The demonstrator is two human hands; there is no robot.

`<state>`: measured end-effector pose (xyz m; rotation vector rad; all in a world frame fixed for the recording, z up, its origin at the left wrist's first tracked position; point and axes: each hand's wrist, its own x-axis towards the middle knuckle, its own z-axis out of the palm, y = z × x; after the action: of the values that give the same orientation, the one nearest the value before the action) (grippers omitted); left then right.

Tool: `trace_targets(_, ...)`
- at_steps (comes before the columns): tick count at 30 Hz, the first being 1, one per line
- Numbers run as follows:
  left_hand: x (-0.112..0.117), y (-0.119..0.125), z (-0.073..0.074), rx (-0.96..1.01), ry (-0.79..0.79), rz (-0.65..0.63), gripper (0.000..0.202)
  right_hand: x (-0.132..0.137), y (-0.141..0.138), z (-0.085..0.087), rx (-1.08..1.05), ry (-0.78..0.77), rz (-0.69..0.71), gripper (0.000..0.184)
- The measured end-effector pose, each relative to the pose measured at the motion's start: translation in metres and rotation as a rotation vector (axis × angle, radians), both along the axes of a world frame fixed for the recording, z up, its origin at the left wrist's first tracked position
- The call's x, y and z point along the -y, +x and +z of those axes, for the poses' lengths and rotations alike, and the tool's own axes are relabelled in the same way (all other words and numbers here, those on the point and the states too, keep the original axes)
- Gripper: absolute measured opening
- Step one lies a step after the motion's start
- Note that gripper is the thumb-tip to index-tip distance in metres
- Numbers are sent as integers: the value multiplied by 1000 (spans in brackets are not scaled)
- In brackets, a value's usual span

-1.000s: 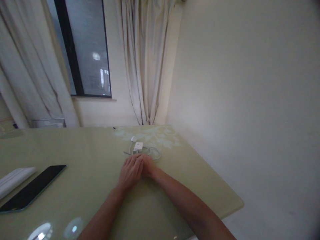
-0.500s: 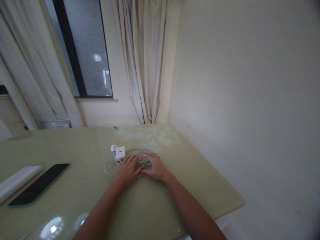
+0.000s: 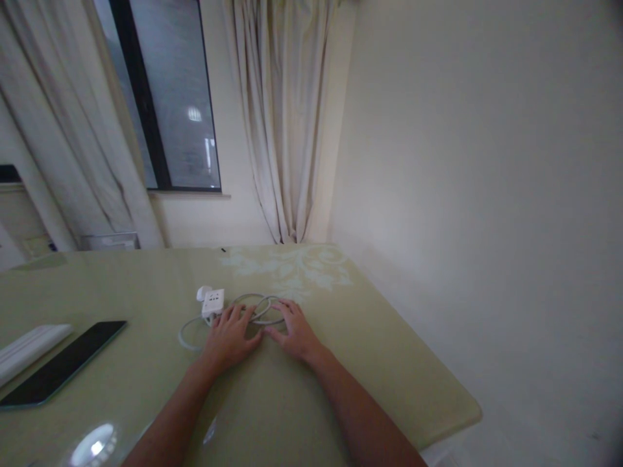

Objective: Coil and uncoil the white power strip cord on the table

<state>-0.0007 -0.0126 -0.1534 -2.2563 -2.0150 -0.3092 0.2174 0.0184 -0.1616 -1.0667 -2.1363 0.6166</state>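
Observation:
A small white power strip (image 3: 213,303) lies on the table, its socket face up, with a white plug (image 3: 202,293) beside its far left corner. Its grey-white cable (image 3: 181,338) loops out to the left and makes loose coils on the right. Over the near side of the coils rests my left hand (image 3: 232,336), fingers spread and fingertips close to the strip. My right hand (image 3: 294,332) touches the right end of the coils, its thumb apart from its fingers. The two thumb tips nearly meet. Parts of the cable are hidden under both hands.
To the left, a long white object (image 3: 32,350) and a flat black slab (image 3: 65,363) lie on the pale green table (image 3: 389,363). A tiny dark piece (image 3: 223,250) is near the far edge. Curtains (image 3: 282,117) and a wall (image 3: 467,181) stand beyond.
The power strip, plug and cable have shifted left along the table with my left hand. My right hand has moved slightly left, and the thumbs are a little farther apart.

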Motion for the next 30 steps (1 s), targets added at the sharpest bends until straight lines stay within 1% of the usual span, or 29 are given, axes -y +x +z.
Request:
trace_targets(3, -3, -15, -1, -44, 23, 114, 63, 1, -1, 1, 9, -30, -2, 71)
trace_targets(7, -8, -45, -11, -82, 90, 225, 54, 3, -1, 0, 42, -59, 13, 71)
trace_targets(10, -10, -61, -19, -99, 121, 302, 56, 4, -3, 0, 53, -65, 14, 69)
trace_targets(12, -12, -65, -22, -92, 130, 337, 59, 5, -4, 2, 63, -66, 11, 68)
trace_targets(14, -14, -64, -23, -74, 136, 329, 63, 7, -6, 4, 78, -67, 9, 68)
trace_targets(18, -19, -62, -26, -21, 154, 250, 72, 10, -11, 6, 116, -49, 19, 70)
trace_targets(21, -24, -63, -29, 15, 187, 202, 75, 10, -14, 5, 122, -34, 29, 69)
trace_targets(24, -29, -62, -28, 66, 200, 123, 76, 11, -17, 2, 129, -36, 34, 68)
trace_targets(26, -30, -57, -26, 104, 206, 95, 69, 12, -18, 2, 137, -35, 36, 68)
trace_targets(28, -28, -51, -23, 123, 215, 104, 56, 13, -19, 2, 141, -28, 38, 68)
trace_targets(29, -27, -48, -22, 121, 217, 110, 52, 13, -20, 3, 143, -26, 42, 68)
trace_targets(30, -26, -45, -21, 111, 215, 111, 53, 14, -20, 4, 145, -23, 46, 68)
